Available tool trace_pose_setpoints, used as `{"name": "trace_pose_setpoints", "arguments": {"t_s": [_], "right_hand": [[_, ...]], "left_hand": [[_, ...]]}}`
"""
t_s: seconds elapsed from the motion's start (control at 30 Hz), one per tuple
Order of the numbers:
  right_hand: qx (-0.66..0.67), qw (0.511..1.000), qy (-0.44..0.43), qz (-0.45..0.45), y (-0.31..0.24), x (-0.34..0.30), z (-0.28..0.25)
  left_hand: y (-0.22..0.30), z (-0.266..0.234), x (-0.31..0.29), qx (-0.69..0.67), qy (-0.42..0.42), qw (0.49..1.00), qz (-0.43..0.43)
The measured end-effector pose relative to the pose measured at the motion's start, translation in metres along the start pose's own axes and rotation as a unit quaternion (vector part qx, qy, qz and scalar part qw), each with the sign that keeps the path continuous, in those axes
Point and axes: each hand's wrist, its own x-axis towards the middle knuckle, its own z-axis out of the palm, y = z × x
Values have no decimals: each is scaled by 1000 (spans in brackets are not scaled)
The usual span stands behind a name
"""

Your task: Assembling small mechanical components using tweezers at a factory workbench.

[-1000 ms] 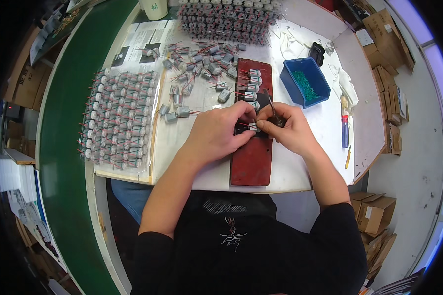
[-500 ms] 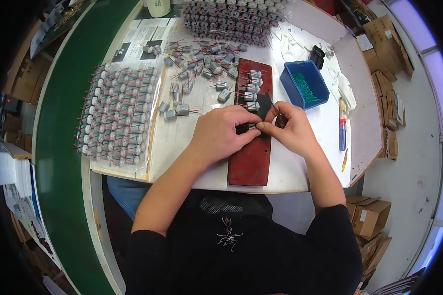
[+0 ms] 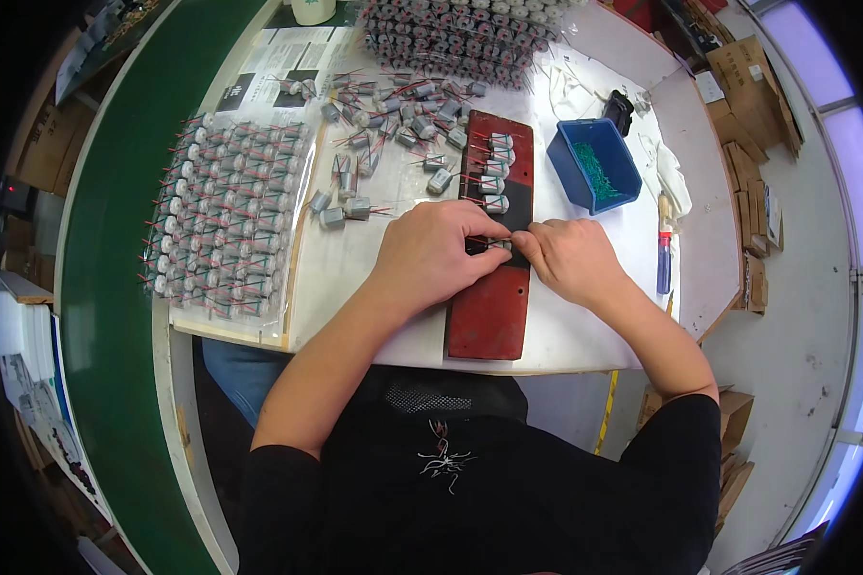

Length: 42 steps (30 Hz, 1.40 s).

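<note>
A long red board (image 3: 487, 321) with a black middle section lies on the white worktop. Along its upper half stands a row of small motors (image 3: 494, 182), silver-grey with red and green wires. My left hand (image 3: 433, 244) reaches over the board from the left, thumb and fingers closed around another small motor (image 3: 497, 246), mostly hidden by the fingertips. From the other side my right hand (image 3: 577, 257) meets it at the board's right edge. Its fingers are curled, thumb pressed to the forefinger; a thin sliver shows at the tip, too small to name.
Loose motors (image 3: 408, 115) are scattered left of the board. A plastic tray (image 3: 225, 220) of wired motors lies at far left, with stacked trays (image 3: 451, 43) behind. At right sit a blue bin (image 3: 594, 165) of green pieces and a screwdriver (image 3: 664, 259).
My right hand has turned, its fingers curling in and its wrist and elbow swinging outward to the right. A dark pointed piece above its fingers no longer shows. My left hand stays nearly in place.
</note>
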Motion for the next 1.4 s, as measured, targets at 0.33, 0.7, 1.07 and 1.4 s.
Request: {"name": "trace_pose_setpoints", "arguments": {"t_s": [0.33, 0.7, 1.07, 1.4], "right_hand": [[-10, 999, -33, -8, 2, 1, 2], [-27, 999, -24, -8, -6, -4, 1], [216, 944, 141, 207, 36, 9, -37], [-38, 962, 0, 269, 87, 39, -25]], "left_hand": [[0, 1, 0, -19, -2, 1000, 6], [3, 1, -2, 47, 13, 999, 24], [0, -1, -1, 181, 115, 963, 163], [-35, -37, 7, 291, 205, 933, 63]]}}
